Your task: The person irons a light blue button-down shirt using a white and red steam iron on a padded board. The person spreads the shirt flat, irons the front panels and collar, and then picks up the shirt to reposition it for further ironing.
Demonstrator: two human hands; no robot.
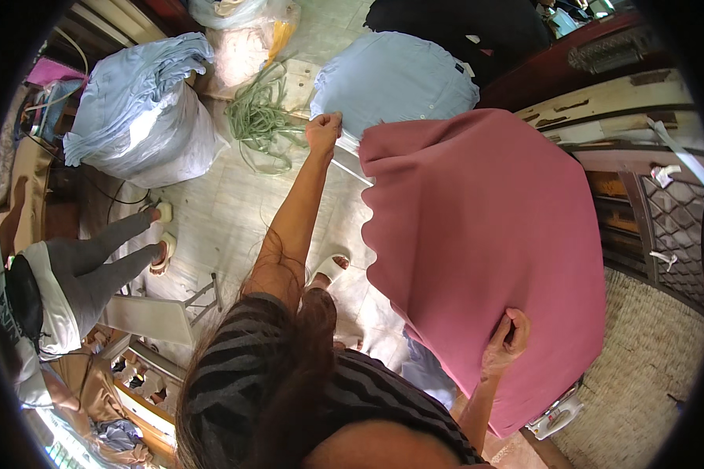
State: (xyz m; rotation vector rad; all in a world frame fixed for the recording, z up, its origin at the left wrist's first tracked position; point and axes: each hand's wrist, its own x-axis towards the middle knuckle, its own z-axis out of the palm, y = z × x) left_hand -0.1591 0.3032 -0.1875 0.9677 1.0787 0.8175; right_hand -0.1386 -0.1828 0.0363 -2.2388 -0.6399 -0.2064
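**Pink cloth held spread between two hands**

The left hand [324, 130], arm stretched out, is closed on the far corner of the pink cloth [477, 250]. The right hand [505, 344] pinches the near edge, fingers curled into the fabric. The cloth hangs spread over the worktop [641, 102], its left edge scalloped. Beyond it lies a blue shirt [395, 78]. On the floor [219, 211] sit a bag of blue garments [137, 109] and green cord [262, 117]. Another person's legs [102, 262] enter from the left.
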